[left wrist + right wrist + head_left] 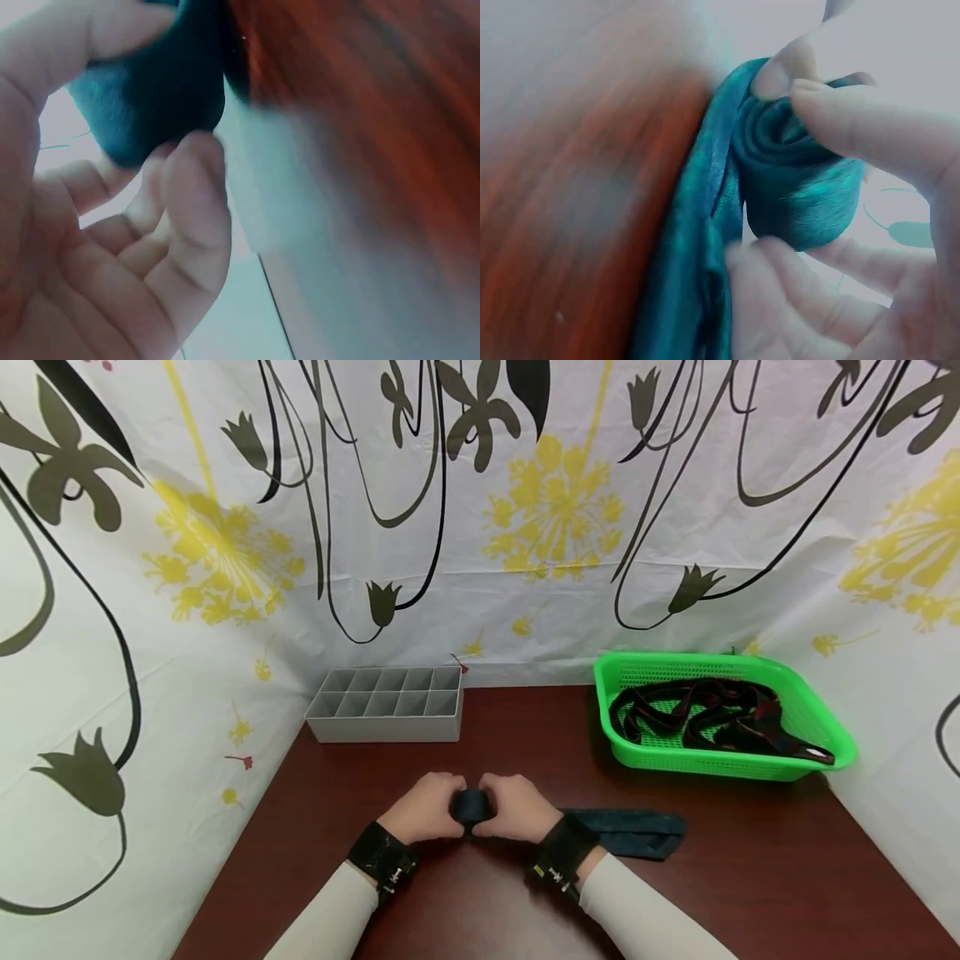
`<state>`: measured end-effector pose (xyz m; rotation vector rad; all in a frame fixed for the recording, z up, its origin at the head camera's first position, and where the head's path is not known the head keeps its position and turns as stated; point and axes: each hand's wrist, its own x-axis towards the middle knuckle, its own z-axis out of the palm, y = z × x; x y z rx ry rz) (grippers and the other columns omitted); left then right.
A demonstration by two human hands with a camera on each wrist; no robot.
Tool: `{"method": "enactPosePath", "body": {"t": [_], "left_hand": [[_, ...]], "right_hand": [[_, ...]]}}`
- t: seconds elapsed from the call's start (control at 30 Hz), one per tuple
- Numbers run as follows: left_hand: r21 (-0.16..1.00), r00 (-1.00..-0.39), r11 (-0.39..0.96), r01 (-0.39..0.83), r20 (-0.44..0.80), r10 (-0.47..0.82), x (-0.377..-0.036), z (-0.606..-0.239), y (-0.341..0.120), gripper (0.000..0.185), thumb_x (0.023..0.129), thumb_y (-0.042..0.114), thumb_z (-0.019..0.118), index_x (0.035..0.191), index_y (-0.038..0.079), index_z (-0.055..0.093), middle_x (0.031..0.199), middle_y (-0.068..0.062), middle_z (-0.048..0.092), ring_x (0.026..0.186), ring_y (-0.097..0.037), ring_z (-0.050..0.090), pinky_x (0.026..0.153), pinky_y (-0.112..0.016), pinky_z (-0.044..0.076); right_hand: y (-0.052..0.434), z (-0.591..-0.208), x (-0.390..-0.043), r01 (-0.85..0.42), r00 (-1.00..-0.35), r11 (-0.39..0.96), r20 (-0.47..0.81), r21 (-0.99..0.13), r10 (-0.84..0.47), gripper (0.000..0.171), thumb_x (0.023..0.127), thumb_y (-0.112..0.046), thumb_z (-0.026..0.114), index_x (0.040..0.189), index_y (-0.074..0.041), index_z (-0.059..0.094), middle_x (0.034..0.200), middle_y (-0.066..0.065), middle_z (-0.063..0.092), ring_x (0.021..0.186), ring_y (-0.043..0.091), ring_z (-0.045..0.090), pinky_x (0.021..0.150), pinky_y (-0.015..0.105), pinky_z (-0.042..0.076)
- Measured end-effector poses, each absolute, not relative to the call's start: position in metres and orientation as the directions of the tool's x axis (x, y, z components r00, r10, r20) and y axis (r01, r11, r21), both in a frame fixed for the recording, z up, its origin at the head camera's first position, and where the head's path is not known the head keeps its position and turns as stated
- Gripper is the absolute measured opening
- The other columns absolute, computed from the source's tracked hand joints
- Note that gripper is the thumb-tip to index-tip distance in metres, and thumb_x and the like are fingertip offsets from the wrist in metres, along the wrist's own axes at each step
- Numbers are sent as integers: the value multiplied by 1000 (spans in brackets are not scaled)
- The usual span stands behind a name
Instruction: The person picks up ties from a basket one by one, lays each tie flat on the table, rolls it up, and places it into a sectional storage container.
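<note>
Both hands meet at the near middle of the desk (510,727); left hand (423,806) and right hand (519,806) each curl round a rolled dark teal cloth (471,807), one from either side; the roll sits directly between the two grips, just above the desk surface.

Right wrist view: the rolled end shows as a tight spiral of shiny teal fabric (799,187); right thumb and fingers (862,127) pinch the roll from above and below; the unrolled tail hangs away from the grip toward the dark red desk top.

Left wrist view: left fingers (195,195) bend under the roll (150,97), thumb pressed on top; grip pinching the cloth, not spread.

Head view: the loose tail of the cloth (630,832) trails flat on the desk, out past the right wrist; black wrist bands on both forearms, light sleeves behind them.

Beyond the grip, far side left: grey compartment tray (386,703), well apart from the hands; beyond the grip, far side right: green basket (817,714) with dark straps (712,714) lying in it; flowered sheet (555,510) hangs behind and at both sides.
</note>
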<state>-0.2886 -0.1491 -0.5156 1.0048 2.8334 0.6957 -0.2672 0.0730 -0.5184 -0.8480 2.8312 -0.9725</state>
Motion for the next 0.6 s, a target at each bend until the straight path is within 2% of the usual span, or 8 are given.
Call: {"method": "enactPosePath", "body": {"t": [0.07,0.13,0.23,0.33,0.47,0.53,0.6], "left_hand": [[412,-803,712,568,88,589,-287,-514,-147,29,71,22,89,88,23,66,78,9,59,70,-9,52,64,-24,46],[415,-813,722,553,79,577,-288,-513,-144,29,71,23,89,87,22,66,76,8,59,68,-10,52,61,-25,46],[426,-813,723,543,52,580,-291,-513,-141,29,71,24,88,90,23,66,77,9,61,69,-10,54,62,-25,47],[431,-805,718,546,32,593,-295,-514,-141,32,73,26,86,98,25,67,85,10,63,77,-10,56,67,-25,49],[444,-787,696,564,34,616,-299,-516,-140,36,76,32,86,106,26,67,92,10,65,84,-10,58,74,-25,51],[450,-780,686,572,40,624,-299,-518,-138,35,77,34,86,104,26,67,90,10,66,83,-10,59,74,-25,51],[446,-777,683,579,48,627,-299,-520,-135,32,77,34,86,101,26,66,88,10,65,81,-9,58,72,-24,51]], "right_hand": [[74,-517,-267,-491,-847,646,148,-584,-510,43,81,-36,92,112,-22,66,87,-10,69,76,4,62,73,25,52],[75,-518,-268,-503,-842,640,162,-581,-514,42,82,-35,91,113,-22,66,88,-9,70,77,4,61,74,24,51],[77,-518,-269,-514,-843,651,189,-558,-504,35,80,-31,92,105,-22,69,81,-8,67,73,5,58,70,24,49],[80,-519,-272,-503,-856,682,196,-532,-478,28,76,-28,92,92,-22,70,70,-10,62,65,5,53,65,24,47],[86,-523,-273,-465,-878,724,161,-510,-450,26,74,-27,92,84,-23,68,63,-12,57,60,5,51,62,23,45],[89,-524,-273,-462,-878,728,147,-507,-455,28,73,-27,92,85,-23,67,64,-12,58,61,5,52,63,23,46],[91,-523,-272,-463,-875,716,140,-523,-463,32,74,-29,93,93,-22,68,69,-12,61,64,4,54,66,24,48]]}}
